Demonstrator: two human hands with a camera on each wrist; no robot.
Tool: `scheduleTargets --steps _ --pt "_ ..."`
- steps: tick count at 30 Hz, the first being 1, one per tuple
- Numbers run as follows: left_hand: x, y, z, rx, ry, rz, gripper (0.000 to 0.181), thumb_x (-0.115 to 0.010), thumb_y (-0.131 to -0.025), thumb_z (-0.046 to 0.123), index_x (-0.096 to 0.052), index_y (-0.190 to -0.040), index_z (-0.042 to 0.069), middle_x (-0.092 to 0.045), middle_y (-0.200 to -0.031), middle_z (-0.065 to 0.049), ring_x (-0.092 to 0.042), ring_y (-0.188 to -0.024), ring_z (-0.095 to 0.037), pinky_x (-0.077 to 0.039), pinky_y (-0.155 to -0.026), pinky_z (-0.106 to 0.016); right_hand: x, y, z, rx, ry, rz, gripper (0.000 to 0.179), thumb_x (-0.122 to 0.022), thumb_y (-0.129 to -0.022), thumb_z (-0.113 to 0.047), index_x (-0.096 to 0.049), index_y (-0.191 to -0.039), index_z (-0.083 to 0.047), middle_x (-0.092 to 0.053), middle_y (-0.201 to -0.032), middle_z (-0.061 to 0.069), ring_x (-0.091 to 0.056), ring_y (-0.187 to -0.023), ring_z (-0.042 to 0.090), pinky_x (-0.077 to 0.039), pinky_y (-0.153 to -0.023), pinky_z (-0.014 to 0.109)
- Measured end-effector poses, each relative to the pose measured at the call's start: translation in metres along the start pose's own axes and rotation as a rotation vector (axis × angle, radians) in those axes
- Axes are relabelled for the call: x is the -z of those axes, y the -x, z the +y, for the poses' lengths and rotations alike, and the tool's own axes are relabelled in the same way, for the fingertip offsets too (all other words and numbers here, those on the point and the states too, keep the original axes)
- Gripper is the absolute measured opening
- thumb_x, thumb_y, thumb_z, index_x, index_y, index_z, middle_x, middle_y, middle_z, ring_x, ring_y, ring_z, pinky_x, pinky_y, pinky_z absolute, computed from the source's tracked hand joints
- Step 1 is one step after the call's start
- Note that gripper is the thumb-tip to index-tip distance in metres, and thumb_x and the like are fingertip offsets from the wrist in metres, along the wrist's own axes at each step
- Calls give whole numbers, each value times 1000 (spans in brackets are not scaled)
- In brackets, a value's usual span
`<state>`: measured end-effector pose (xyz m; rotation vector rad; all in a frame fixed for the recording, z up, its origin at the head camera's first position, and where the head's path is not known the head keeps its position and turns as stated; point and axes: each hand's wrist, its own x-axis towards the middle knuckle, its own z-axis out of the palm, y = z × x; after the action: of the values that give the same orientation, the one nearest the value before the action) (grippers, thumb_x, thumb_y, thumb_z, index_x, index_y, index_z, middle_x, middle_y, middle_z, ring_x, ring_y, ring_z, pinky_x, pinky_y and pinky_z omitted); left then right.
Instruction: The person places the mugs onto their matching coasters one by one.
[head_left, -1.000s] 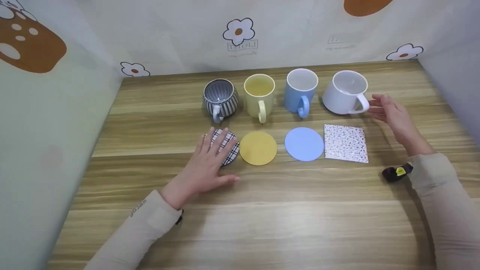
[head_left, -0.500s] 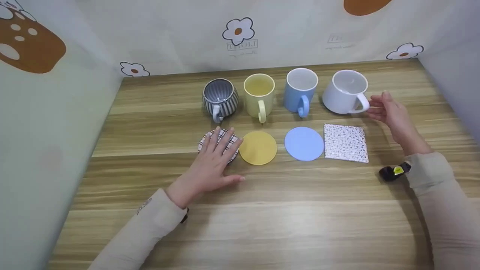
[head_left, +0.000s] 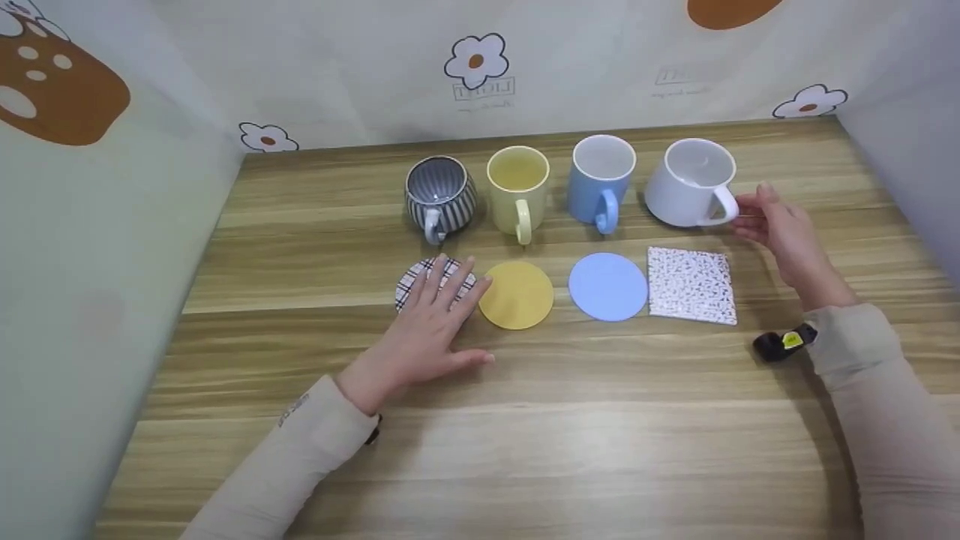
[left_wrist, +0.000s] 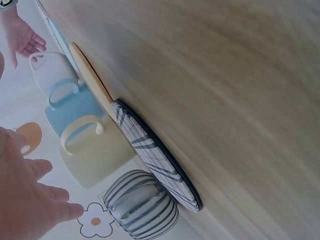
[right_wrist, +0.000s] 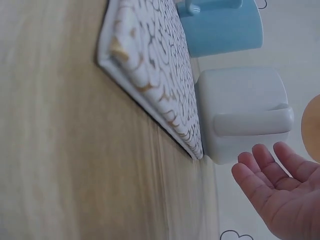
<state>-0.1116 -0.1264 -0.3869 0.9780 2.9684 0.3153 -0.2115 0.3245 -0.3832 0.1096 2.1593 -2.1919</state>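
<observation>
Left hand: the left hand (head_left: 420,337) hovers over a round, flat black-and-white plaid coaster (left_wrist: 156,155) with a dark edge; the left wrist view shows a gap between them.
Left grip: spread, the thumb held out to the side.
Right hand: the right hand (head_left: 787,240) is just beside the handle of a wide, glossy white ceramic mug (head_left: 679,199).
Right grip: loosely spread, fingers slightly bent; in the right wrist view the fingertips are apart from the handle.
Mug row: all four stand upright; from left to right, a rounded grey-and-white striped mug (head_left: 453,208), a pale yellow cylindrical mug (head_left: 508,204), a light blue cylindrical mug (head_left: 587,196) and the white one.
Coaster row: in front of the mugs lie the plaid coaster, a round flat yellow coaster (head_left: 516,295), a round flat blue coaster (head_left: 607,287) and a square white speckled coaster (head_left: 691,286).
Counter: a wood-grain counter (head_left: 562,450) carries both rows.
Backdrop: a pale wall (head_left: 360,75) printed with flowers.
</observation>
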Motion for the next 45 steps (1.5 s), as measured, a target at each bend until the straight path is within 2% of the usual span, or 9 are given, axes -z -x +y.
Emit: scheduleTargets --steps 5,7,13,20,26,36,38,42,45 --pt "0 -2 2 -4 -3 -10 90 -51 -79 66 -20 -147 15 -7 -154 -13 1 -138 -40 -6 -110 -55 -2 0 0 -2 -1 4 32 -41 -96 -39 -63 -90 -17 -65 -82 -5 -61 -79 7 -50 -71 14" --pt "0 -3 2 -10 2 -10 90 -52 -79 65 -21 -147 15 -8 -153 -14 2 -138 -40 -6 -110 -56 -2 -1 0 -6 -42 -3 33 -41 -96 -38 -64 -89 -16 -66 -81 -3 -61 -77 8 -50 -71 15" --pt "1 -4 4 -26 13 -10 89 -53 -79 63 -23 -146 13 -9 -153 -15 0 -138 -41 -7 -109 -58 -6 -1 1 -9 -67 5 33 -43 -95 -38 -65 -89 -15 -66 -81 -2 -61 -76 8 -51 -70 16" --pt "2 -5 6 -29 20 -38 88 -51 -80 64 -20 -147 15 -7 -154 -13 4 -139 -39 -6 -110 -56 -6 -2 0 -23 -4 22 40 -41 -95 -41 -54 -104 -4 -66 -82 -6 -61 -77 5 -50 -71 15" --pt "1 -8 8 -25 18 -48 89 -50 -80 66 -18 -147 17 -4 -154 -11 5 -139 -38 -6 -110 -55 -7 -2 0 -25 4 18 43 -41 -95 -42 -53 -105 -3 -65 -82 -5 -61 -77 5 -50 -71 15" --pt "0 -12 12 -32 25 -65 90 -49 -81 65 -14 -148 18 -1 -154 -12 5 -138 -39 -3 -110 -54 -9 -5 1 -28 152 52 55 -36 -94 -48 -49 -114 2 -63 -83 -12 -59 -80 1 -49 -74 15" --pt "0 -13 13 -32 36 -67 89 -50 -81 65 -14 -148 18 -1 -154 -11 6 -138 -39 -2 -111 -53 -8 -5 1 -22 97 32 55 -37 -95 -46 -48 -116 4 -64 -84 -11 -60 -81 2 -49 -74 15" --pt "0 -15 15 -45 35 -57 89 -50 -80 65 -15 -148 18 -4 -154 -12 4 -138 -39 -4 -110 -54 -9 -6 3 -5 -44 -8 47 -42 -95 -41 -52 -110 2 -67 -84 -6 -62 -82 6 -50 -73 16" --pt "-1 -16 15 -56 25 -52 89 -50 -80 65 -16 -148 17 -4 -154 -12 3 -138 -40 -6 -110 -55 -9 -6 4 8 -51 -13 40 -42 -95 -41 -55 -102 -4 -67 -84 -5 -62 -82 7 -50 -73 16"
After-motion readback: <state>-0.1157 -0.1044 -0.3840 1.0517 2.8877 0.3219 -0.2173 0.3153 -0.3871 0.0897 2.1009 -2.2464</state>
